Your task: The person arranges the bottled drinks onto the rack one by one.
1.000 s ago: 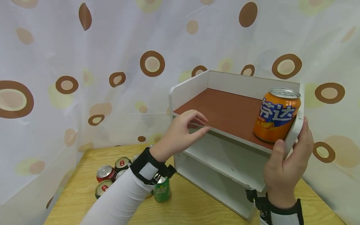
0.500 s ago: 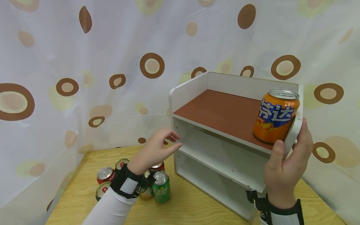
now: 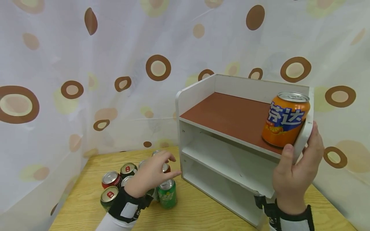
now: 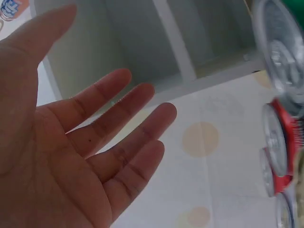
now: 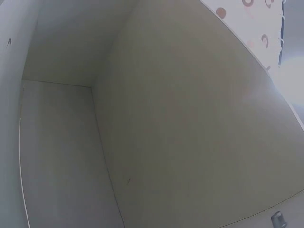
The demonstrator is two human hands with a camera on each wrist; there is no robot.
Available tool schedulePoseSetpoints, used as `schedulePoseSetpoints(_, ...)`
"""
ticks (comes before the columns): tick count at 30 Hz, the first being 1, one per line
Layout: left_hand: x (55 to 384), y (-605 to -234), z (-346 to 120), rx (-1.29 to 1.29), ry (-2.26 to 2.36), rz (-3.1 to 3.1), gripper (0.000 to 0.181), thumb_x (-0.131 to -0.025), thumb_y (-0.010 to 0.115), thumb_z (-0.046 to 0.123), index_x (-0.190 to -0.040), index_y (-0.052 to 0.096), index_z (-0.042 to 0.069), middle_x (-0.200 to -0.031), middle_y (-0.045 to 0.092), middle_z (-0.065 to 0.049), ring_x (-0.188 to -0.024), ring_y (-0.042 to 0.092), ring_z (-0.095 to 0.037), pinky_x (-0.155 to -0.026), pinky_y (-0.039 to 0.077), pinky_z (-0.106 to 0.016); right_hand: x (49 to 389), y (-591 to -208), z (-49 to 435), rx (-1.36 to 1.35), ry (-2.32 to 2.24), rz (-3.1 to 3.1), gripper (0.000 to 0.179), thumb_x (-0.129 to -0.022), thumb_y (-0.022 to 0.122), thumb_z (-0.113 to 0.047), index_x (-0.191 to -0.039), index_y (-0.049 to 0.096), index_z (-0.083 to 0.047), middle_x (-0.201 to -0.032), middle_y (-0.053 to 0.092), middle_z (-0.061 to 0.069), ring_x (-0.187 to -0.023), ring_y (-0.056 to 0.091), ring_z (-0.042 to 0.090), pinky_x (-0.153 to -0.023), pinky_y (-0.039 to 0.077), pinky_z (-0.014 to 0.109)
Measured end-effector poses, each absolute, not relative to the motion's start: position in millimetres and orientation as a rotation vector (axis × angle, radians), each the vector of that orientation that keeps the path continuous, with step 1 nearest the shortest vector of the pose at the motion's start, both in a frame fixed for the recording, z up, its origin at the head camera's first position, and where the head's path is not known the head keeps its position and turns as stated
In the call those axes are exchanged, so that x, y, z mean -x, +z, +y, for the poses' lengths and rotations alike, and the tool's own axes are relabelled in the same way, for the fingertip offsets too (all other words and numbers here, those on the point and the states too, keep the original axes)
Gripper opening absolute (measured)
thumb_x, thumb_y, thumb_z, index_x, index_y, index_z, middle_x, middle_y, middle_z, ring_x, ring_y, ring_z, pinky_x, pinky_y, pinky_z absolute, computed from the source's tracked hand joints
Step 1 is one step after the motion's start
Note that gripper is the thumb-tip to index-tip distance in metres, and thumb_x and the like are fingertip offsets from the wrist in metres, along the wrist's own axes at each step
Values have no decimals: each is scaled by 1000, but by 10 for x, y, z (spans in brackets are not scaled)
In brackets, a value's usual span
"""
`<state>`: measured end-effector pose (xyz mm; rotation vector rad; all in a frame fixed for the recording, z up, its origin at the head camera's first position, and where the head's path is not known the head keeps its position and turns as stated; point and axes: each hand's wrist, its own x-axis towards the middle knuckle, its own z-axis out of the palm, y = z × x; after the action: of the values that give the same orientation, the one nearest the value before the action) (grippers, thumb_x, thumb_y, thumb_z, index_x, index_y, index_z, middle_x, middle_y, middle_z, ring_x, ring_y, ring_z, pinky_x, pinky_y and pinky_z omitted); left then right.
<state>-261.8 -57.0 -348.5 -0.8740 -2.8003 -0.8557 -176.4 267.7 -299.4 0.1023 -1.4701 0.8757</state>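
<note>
My left hand (image 3: pixel 151 173) hovers over a group of drink cans, its fingers apart and holding nothing; in the left wrist view the palm and spread fingers (image 4: pixel 118 114) show. Below it stands a green soda can (image 3: pixel 167 195), partly covered. My right hand (image 3: pixel 299 170) grips the right side panel of a white shelf unit (image 3: pixel 228 154), thumb in front and fingers on the outside. Upright on the brown top board (image 3: pixel 228 110), against that panel, is an orange Fanta can (image 3: pixel 284 122). The right wrist view shows only the shelf's inside, no hand.
A red can (image 3: pixel 111 179) and dark green-sided cans (image 3: pixel 109 197) stand left of my left wrist on the wooden table (image 3: pixel 185 218). Several more are partly hidden by the hand. A patterned white curtain (image 3: pixel 130 38) hangs behind.
My left hand has left the shelf's top front edge and moved down and left to above the cans. The right hand and the orange can have stayed in place.
</note>
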Motion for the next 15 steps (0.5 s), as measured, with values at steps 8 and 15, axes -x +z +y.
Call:
schedulePoseSetpoints(8,2620,-3777,-623,938,-927,-2860,43,-89,81,42,-117,65,13,-111,64,0,-96,62,-19,-80,55,-34,1714,-2942,2608,-86,882,-1474,53,-98,46,-9,-145,41,13,-150,48,23,-137,47,24,-116,38,23)
schedulePoseSetpoints(15,2577,-4005,-628,955,-782,-2826,53,-85,81,51,-119,64,15,-119,61,-1,-107,61,-17,-89,57,-38,1732,-2972,2642,-78,880,-1486,54,-98,46,-9,-146,41,12,-151,48,21,-138,46,23,-116,38,23)
